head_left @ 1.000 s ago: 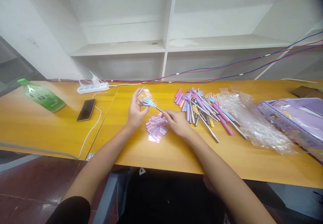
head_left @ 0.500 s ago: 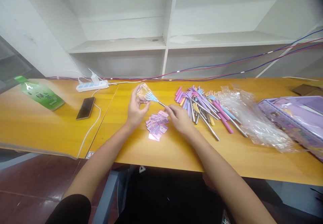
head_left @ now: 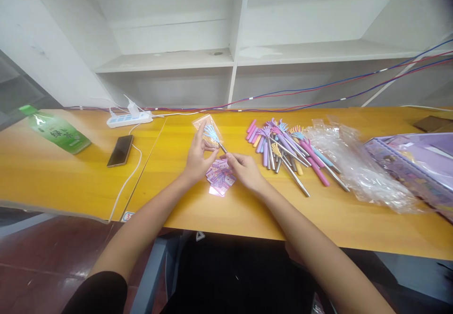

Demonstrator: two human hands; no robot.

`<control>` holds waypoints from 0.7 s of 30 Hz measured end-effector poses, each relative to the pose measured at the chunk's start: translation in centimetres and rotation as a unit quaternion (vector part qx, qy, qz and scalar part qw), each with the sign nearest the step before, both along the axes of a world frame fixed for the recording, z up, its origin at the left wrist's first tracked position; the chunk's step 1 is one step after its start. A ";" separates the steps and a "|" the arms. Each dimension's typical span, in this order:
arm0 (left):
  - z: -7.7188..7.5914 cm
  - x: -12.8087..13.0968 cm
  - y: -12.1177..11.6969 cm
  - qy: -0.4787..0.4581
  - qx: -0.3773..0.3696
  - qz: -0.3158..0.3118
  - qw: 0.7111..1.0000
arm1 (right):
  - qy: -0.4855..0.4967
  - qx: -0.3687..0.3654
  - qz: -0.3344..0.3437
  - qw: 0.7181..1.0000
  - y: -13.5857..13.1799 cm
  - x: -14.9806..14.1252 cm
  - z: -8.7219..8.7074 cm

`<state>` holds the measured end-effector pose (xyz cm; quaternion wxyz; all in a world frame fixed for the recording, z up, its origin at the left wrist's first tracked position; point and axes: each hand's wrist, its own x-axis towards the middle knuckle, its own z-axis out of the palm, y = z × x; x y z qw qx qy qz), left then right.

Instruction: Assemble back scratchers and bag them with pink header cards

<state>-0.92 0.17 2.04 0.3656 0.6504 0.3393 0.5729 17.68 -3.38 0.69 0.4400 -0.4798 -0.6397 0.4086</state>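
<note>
A blue back scratcher [head_left: 211,133] with a hand-shaped head and a metal rod lies between my hands, its head inside a small clear plastic bag [head_left: 198,122]. My left hand [head_left: 198,156] is closed around the bag near its mouth. The fingers of my right hand [head_left: 244,169] pinch the rod at its lower end. Beneath them on the table is a pile of small pink and purple printed cards [head_left: 221,177]. To the right lies a heap of back scratchers [head_left: 279,144] in pink, purple, blue and yellow, some with bare metal rods.
Clear plastic bags [head_left: 364,168] lie right of the heap, beside a purple patterned box [head_left: 392,163]. At the left are a green tea bottle [head_left: 58,131], a phone [head_left: 120,151], a power strip [head_left: 129,119] and a white cable. White shelving [head_left: 166,61] stands behind the table.
The head of the blue back scratcher has gone deeper into the clear bag, and the bag now stands upright around it. My right hand has shifted slightly left, closer to my left.
</note>
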 end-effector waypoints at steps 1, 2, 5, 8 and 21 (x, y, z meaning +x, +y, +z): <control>-0.1 0.1 -0.2 0.007 -0.006 -0.013 1.000 | 0.016 -0.013 0.007 1.000 0.0 -0.1 0.0; -0.2 0.2 -0.3 0.011 -0.011 -0.031 0.999 | 0.029 -0.027 0.015 0.999 -0.1 -0.1 0.0; -0.4 0.6 -0.5 -0.011 -0.019 -0.064 0.998 | 0.054 -0.061 0.044 0.996 -0.1 0.1 0.4; -0.6 0.6 -0.2 -0.044 -0.039 -0.069 0.996 | 0.081 -0.077 0.083 0.990 -0.1 0.3 0.8; 0.4 -2.6 3.4 -0.109 -0.012 0.111 0.988 | 0.146 -0.042 0.137 0.979 -0.1 0.7 0.4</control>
